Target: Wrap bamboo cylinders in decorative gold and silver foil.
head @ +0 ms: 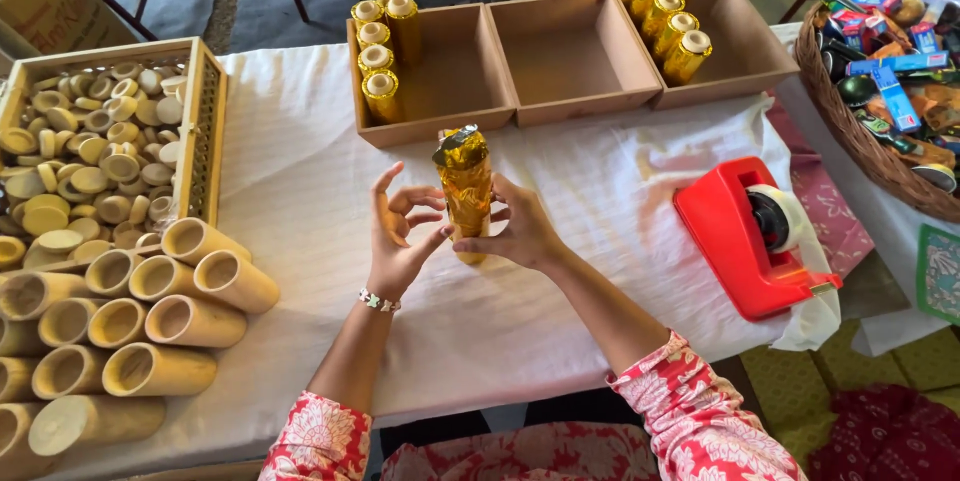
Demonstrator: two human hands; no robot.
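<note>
Both hands, the left hand (400,231) with fingers spread and the right hand (515,231) closed around it, hold an upright gold-wrapped tube (466,191) above the white-clothed surface (560,271).

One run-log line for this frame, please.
left hand: touching wrapped tube | right hand: holding tube upright | box: wrapped tubes along left wall | tape dispenser: right, untouched

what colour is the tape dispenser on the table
Bright red, holding a whitish tape roll; the tape dispenser shows clearly in the head view, on the white cloth.
</note>
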